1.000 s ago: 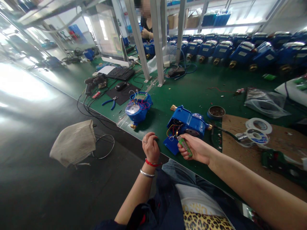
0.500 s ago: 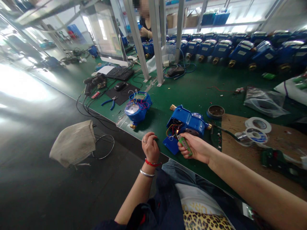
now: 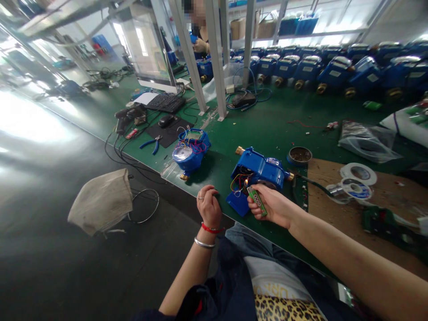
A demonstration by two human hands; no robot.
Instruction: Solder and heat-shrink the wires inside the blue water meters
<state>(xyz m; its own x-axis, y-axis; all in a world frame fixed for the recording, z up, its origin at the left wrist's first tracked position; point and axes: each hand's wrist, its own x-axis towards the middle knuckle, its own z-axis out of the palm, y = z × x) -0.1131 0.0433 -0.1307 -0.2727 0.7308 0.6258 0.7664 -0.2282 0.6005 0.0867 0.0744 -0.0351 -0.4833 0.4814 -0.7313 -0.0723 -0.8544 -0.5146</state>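
Note:
Gripped in my right hand (image 3: 267,203) is a green lighter (image 3: 257,203), with a small flame at its top. The flame is beside the thin coloured wires (image 3: 238,182) of a blue meter (image 3: 259,166) that lies on its side with brass ends. A flat blue cover (image 3: 239,203) juts out from that meter towards me. At the table's front edge rests my left hand (image 3: 209,206), its fingers loosely curled and no object visible in it. Beyond it stands a second blue meter (image 3: 190,154) with a round dial and loose wires on top.
Blue pliers (image 3: 152,145), a mouse (image 3: 166,120) and a keyboard (image 3: 167,103) lie to the left. On the right are a round tin (image 3: 300,156), a solder spool (image 3: 356,191) and cardboard (image 3: 321,178). Rows of blue meters (image 3: 307,67) line the back, where another person (image 3: 201,44) is.
The flame at the lighter's top looks a little larger. Both hands and the meters hold almost the same places; the whole view has shifted slightly.

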